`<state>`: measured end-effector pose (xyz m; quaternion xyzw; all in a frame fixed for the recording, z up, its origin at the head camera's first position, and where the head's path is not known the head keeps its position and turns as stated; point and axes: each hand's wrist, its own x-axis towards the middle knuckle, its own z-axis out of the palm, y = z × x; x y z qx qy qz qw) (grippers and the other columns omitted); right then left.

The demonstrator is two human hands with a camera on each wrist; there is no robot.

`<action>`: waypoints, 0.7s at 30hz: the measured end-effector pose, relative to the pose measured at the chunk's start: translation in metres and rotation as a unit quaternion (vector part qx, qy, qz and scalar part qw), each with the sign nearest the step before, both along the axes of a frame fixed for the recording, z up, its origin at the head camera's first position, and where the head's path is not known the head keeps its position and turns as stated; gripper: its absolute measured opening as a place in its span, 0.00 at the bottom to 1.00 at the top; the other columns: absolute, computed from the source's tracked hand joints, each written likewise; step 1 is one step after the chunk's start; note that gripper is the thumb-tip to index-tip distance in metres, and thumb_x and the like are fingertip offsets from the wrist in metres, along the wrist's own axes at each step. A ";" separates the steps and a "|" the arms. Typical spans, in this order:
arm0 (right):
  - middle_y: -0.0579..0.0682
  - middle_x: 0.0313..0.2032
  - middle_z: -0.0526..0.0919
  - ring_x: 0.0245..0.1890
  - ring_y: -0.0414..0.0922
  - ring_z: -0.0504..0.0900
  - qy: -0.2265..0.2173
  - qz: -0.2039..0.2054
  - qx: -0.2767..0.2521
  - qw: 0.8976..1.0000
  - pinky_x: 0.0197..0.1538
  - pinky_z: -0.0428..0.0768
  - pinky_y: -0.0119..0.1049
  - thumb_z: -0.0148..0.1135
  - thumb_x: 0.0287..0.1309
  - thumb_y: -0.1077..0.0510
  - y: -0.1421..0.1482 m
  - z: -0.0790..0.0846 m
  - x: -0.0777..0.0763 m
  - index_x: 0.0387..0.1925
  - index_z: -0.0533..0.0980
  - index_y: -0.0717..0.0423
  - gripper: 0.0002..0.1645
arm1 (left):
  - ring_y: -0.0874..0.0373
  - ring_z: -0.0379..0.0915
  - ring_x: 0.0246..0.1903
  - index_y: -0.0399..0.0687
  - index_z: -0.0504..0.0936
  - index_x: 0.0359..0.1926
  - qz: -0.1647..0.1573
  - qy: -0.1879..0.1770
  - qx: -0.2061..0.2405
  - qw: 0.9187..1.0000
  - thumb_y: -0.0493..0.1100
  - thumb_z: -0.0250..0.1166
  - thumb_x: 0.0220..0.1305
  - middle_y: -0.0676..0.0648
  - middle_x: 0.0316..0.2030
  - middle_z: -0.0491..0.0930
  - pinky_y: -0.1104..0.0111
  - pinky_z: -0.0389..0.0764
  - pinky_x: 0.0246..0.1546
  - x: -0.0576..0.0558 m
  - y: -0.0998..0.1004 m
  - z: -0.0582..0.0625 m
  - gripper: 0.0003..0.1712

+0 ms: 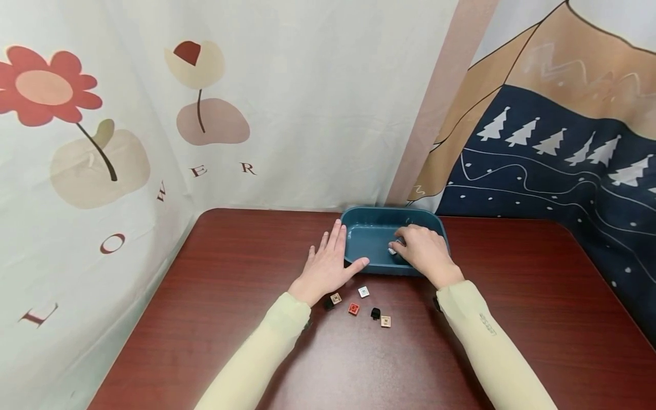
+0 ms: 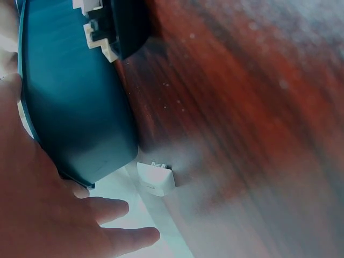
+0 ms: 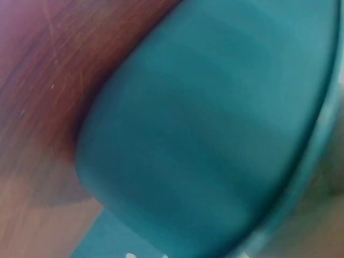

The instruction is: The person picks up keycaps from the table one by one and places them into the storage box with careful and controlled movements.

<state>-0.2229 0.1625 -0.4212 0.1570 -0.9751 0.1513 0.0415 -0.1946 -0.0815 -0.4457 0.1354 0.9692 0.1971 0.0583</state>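
A dark teal plastic basin stands near the table's far edge. My left hand lies at its left end, fingers straight and thumb spread along the near rim. Over the basin's right half, my right hand reaches inside with curled fingers, pinching a small whitish keycap low in the basin. Its fingertips are partly hidden. In front of the basin lie several loose keycaps, among them a white keycap, a red keycap, a black keycap and a beige keycap.
Another beige keycap lies beside the left wrist, with a dark one partly behind the sleeve. The brown wooden table meets a printed cloth at the back. In the right wrist view the basin's outer wall appears blurred.
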 end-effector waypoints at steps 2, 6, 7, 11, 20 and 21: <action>0.55 0.41 0.87 0.37 0.51 0.84 0.040 0.006 0.003 0.999 0.40 0.85 0.51 0.72 0.65 0.48 0.000 0.002 0.009 0.51 0.86 0.57 0.20 | 0.41 0.39 0.81 0.49 0.37 0.84 0.000 0.000 0.000 1.000 0.81 0.47 0.68 0.52 0.83 0.29 0.37 0.49 0.74 0.000 0.000 0.000 0.61; 0.54 0.40 0.87 0.37 0.52 0.86 0.111 0.021 0.009 0.994 0.37 0.85 0.50 0.72 0.64 0.46 0.001 0.006 0.029 0.47 0.87 0.56 0.19 | 0.40 0.40 0.80 0.49 0.38 0.84 0.001 0.004 0.002 1.000 0.80 0.47 0.68 0.51 0.83 0.30 0.37 0.50 0.73 0.000 -0.001 0.000 0.61; 0.54 0.40 0.88 0.38 0.52 0.86 0.122 0.025 0.009 0.992 0.37 0.84 0.50 0.72 0.64 0.46 0.001 0.007 0.033 0.47 0.87 0.56 0.19 | 0.40 0.40 0.80 0.48 0.38 0.84 0.001 0.005 0.004 1.000 0.80 0.48 0.69 0.51 0.83 0.30 0.36 0.50 0.73 0.000 -0.001 0.000 0.61; 0.54 0.45 0.88 0.43 0.53 0.86 0.133 0.039 0.001 0.990 0.42 0.84 0.52 0.71 0.65 0.44 0.000 0.012 0.050 0.53 0.85 0.55 0.23 | 0.40 0.40 0.80 0.48 0.38 0.84 0.001 0.007 0.007 1.000 0.80 0.48 0.69 0.51 0.83 0.30 0.36 0.51 0.73 -0.001 -0.001 -0.001 0.61; 0.55 0.50 0.87 0.46 0.55 0.86 0.131 0.067 -0.004 0.989 0.47 0.84 0.55 0.70 0.65 0.41 -0.002 0.013 0.083 0.62 0.81 0.54 0.31 | 0.40 0.40 0.80 0.49 0.37 0.84 -0.001 0.005 0.005 1.000 0.81 0.46 0.68 0.52 0.83 0.29 0.36 0.51 0.73 -0.002 -0.001 -0.004 0.61; 0.55 0.50 0.87 0.46 0.54 0.86 0.131 0.071 -0.005 0.989 0.47 0.84 0.55 0.71 0.64 0.41 -0.002 0.012 0.086 0.61 0.81 0.54 0.30 | 0.40 0.40 0.80 0.49 0.37 0.84 -0.001 0.004 0.005 1.000 0.81 0.46 0.68 0.52 0.83 0.29 0.36 0.51 0.73 -0.002 -0.001 -0.004 0.61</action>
